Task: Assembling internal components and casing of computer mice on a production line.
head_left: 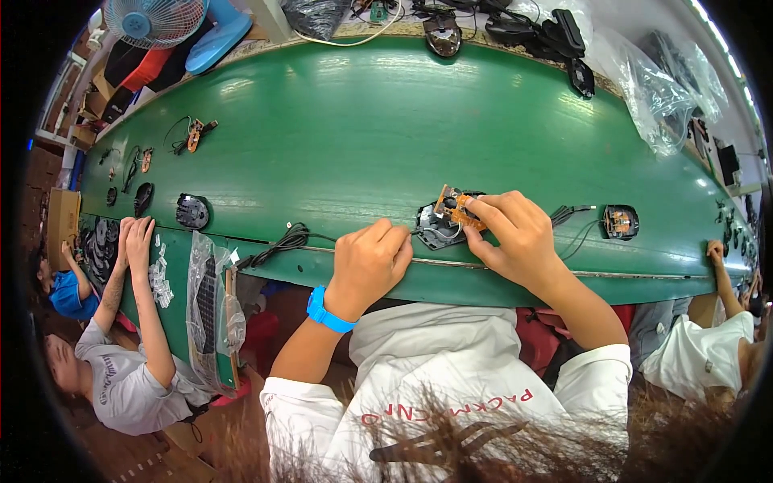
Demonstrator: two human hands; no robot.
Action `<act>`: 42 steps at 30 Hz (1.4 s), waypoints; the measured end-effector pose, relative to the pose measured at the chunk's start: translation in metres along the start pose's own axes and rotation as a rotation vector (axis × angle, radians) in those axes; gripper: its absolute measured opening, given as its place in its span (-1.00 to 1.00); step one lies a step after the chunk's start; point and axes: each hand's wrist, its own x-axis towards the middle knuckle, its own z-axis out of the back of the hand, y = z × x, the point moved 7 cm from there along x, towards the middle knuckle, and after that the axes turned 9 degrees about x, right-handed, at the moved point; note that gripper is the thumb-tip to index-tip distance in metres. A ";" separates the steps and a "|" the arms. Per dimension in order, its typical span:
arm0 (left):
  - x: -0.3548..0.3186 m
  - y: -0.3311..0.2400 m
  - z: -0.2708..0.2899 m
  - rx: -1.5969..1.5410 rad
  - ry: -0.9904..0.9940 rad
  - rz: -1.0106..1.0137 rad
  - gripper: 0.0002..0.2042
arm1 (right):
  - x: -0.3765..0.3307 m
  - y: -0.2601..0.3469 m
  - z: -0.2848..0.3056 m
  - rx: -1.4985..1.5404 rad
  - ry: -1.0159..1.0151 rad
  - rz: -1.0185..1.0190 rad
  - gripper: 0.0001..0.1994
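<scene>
An orange circuit board (pixel 456 211) is tilted over a black mouse shell (pixel 436 233) at the near edge of the green belt. My right hand (pixel 515 236) grips the board between thumb and fingers. Left of the shell, my left hand (pixel 372 259) is closed in a pinch on a thin black cable (pixel 324 237). The cable runs left to a coiled bundle (pixel 282 244) on the belt edge. My left fingertips are close to the shell's left side; the exact grip point is hidden.
On the green belt (pixel 346 137) sit a mouse half with a board (pixel 620 221) to the right and a black shell (pixel 192 211) to the left. Co-workers' hands (pixel 138 238) are at the far left. A plastic bag (pixel 652 97) hangs over the far right edge.
</scene>
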 end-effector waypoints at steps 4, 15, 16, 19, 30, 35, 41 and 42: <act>-0.001 -0.002 -0.005 0.034 -0.004 -0.029 -0.90 | 0.001 0.002 0.000 -0.006 -0.005 0.007 -0.62; 0.001 -0.006 -0.006 0.043 -0.002 -0.016 -0.90 | 0.015 0.012 0.001 -0.042 0.036 0.027 -0.63; 0.001 -0.007 -0.005 0.041 -0.007 -0.009 -0.90 | 0.010 0.012 0.002 -0.039 0.038 0.010 -0.64; -0.001 -0.006 -0.006 0.051 0.035 0.017 -0.90 | 0.001 0.013 0.002 -0.037 0.036 -0.012 -0.65; -0.007 -0.034 0.003 -0.018 -0.044 -0.053 -0.72 | -0.012 -0.011 0.002 -0.118 0.138 -0.030 -0.69; -0.012 -0.047 -0.009 0.010 -0.005 -0.021 -0.65 | -0.011 -0.013 0.001 -0.084 0.188 0.010 -0.70; -0.017 -0.051 -0.016 0.045 0.009 0.002 -0.60 | -0.014 -0.016 0.000 -0.063 0.220 0.034 -0.69; -0.017 -0.054 -0.016 0.046 0.009 0.012 -0.59 | -0.014 -0.016 0.000 -0.054 0.225 0.036 -0.69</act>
